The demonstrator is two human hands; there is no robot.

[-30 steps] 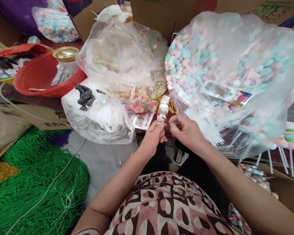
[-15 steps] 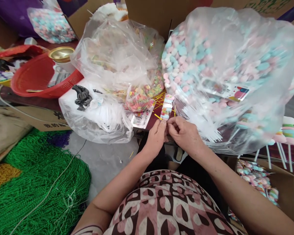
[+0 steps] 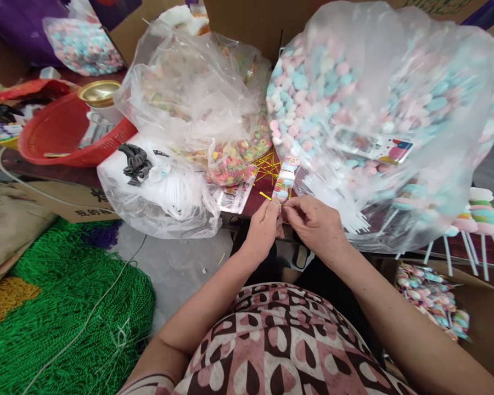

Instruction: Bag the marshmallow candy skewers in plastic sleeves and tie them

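Note:
A wrapped marshmallow skewer [image 3: 284, 181], pastel layers in a clear printed sleeve, stands over the table edge. My left hand [image 3: 264, 226] is closed round its lower end, thumb and fingers pressed together. My right hand [image 3: 315, 222] pinches close beside it at the neck of the wrapper, where a bit of gold twist tie [image 3: 282, 206] shows at the fingertips. Most of the stick end is hidden by my fingers. Beyond the left hand, loose gold twist ties [image 3: 267, 165] lie scattered on the dark red table.
A large bag of pastel marshmallows [image 3: 300, 104] and white sticks [image 3: 337, 206] lie right; a bag of gummy rings [image 3: 230, 162] and a bag of white sticks [image 3: 168, 197] lie left. Bare skewers [image 3: 483, 211] overhang the right edge above a box of wrapped ones [image 3: 432, 302]. A red basket [image 3: 45, 137] stands left.
The view has shifted slightly. The skewer leans a little more to the right, and my right hand has moved slightly right, with gold tie showing at its fingertips. The left hand keeps its hold.

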